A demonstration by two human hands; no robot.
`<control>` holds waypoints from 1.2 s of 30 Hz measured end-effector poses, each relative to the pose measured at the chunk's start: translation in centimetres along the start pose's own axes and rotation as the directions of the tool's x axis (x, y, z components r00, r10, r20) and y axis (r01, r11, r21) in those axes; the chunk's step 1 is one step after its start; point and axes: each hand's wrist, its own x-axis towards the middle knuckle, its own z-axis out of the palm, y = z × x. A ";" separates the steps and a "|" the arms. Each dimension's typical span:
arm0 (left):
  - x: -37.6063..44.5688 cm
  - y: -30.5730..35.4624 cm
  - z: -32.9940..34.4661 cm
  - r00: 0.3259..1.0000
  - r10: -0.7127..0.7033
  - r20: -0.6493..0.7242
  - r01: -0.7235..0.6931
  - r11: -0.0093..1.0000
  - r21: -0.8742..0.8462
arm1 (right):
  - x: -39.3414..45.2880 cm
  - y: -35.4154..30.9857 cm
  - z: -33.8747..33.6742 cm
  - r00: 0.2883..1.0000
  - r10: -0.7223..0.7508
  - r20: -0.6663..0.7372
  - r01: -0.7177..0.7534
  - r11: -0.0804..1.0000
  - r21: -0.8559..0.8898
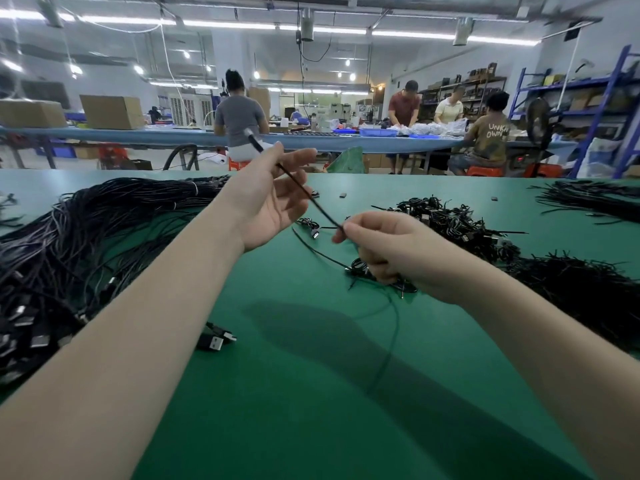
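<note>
A thin black cable (304, 192) with a plug end (250, 136) runs slanting between my two hands above the green table (311, 393). My left hand (273, 202) is raised with the palm turned right and the fingers relaxed; the cable lies in the crook between thumb and forefinger. My right hand (391, 247) pinches the cable's lower part at the fingertips. Its lower fingers curl over a small coil of cable (358, 266) just above the table. A loose strand hangs from that hand toward me.
A large bundle of long black cables (69, 254) fills the left side, with loose USB plugs (216, 337) beside it. Piles of coiled cables (450, 223) and black ties (571, 282) lie to the right. Several people work at a far table (173, 136).
</note>
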 end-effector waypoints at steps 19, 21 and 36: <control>-1.0 -0.4 1.2 0.915 -0.331 0.231 0.133 0.787 0.603 | -0.4 -2.2 0.5 0.998 0.063 -0.009 -0.059 0.964 0.260; -0.9 0.3 1.1 0.975 -0.121 0.188 0.062 0.954 0.292 | -0.5 -2.1 1.3 0.996 0.029 0.088 -0.061 0.922 0.381; -1.7 0.0 1.1 0.786 -0.543 0.294 0.146 0.626 0.766 | 0.2 -0.3 -0.7 0.949 -0.033 -0.314 -0.009 0.991 -0.132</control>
